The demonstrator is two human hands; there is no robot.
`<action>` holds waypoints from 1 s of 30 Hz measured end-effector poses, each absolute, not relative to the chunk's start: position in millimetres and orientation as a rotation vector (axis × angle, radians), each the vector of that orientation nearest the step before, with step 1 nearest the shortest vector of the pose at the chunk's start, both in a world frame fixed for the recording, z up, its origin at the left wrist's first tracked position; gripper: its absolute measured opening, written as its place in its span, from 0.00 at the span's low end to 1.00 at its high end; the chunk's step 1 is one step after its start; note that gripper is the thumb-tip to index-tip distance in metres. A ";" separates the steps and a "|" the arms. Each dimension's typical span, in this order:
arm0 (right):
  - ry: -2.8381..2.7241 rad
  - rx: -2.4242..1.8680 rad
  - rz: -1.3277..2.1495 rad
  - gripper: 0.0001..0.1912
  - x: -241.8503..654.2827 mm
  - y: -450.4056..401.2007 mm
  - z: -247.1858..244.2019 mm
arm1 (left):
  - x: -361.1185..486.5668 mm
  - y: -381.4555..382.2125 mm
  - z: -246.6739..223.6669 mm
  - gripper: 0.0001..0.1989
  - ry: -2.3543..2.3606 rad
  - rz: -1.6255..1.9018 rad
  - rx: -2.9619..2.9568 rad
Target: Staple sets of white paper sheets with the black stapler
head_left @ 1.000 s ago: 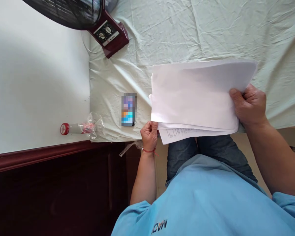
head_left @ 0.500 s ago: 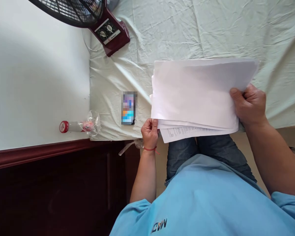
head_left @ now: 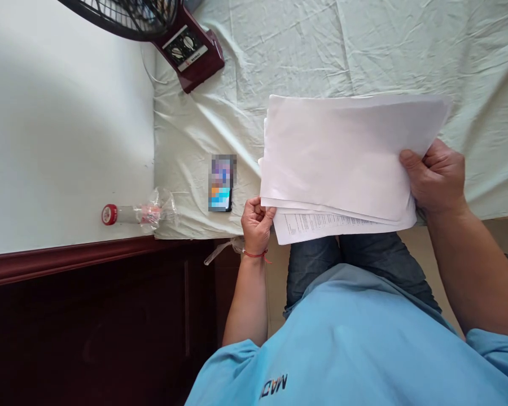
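A loose stack of white paper sheets (head_left: 342,152) is held up over the near edge of the cloth, above my lap. Its top sheet looks blank, while a lower sheet (head_left: 317,224) sticks out at the near side with printed lines on it. My right hand (head_left: 438,175) grips the right edge, thumb on top and fingers hidden underneath. At the near left corner my left hand (head_left: 257,223) is closed, thumb and fingers pinching the sheets' edge. A red string bracelet (head_left: 255,254) circles the left wrist.
A pale, wrinkled cloth (head_left: 288,51) covers the surface ahead. On it lie a phone (head_left: 221,183) with a pixelated screen, left of the papers, and a dark red fan (head_left: 198,53) farther back. A clear bottle with a red cap (head_left: 109,214), partly in plastic wrap, is at far left.
The stack has shifted slightly away from me and its right side a little right, along with my right hand. My left thumb has moved, and more of the printed sheet shows.
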State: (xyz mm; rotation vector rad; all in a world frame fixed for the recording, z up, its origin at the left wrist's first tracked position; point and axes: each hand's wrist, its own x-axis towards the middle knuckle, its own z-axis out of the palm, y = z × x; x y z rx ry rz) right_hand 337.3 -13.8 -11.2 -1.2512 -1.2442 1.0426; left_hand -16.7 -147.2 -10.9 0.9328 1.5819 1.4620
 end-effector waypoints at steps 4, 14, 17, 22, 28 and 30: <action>-1.214 -1.217 1.076 0.25 338.6 -12.1 -10.9 | -28.1 -152.1 -12.6 0.35 1.411 1.399 1.033; -1.111 -1.137 0.994 0.25 336.1 -6.6 -10.6 | -17.4 -149.0 -4.3 0.21 1.475 1.208 1.062; -1.114 -1.110 1.004 0.24 335.3 -7.0 -8.9 | -13.4 -146.0 -3.4 0.16 1.528 1.178 1.085; -1.108 -1.091 1.114 0.24 338.2 -7.5 -4.5 | -11.2 -136.5 1.4 0.12 1.579 1.275 1.027; -1.202 -1.206 1.309 0.27 362.6 -11.0 -3.6 | -6.9 -130.9 12.2 0.08 1.635 1.265 1.035; -1.236 -1.263 1.337 0.28 370.0 -13.6 -3.1 | -6.2 -130.9 13.4 0.09 1.618 1.263 1.009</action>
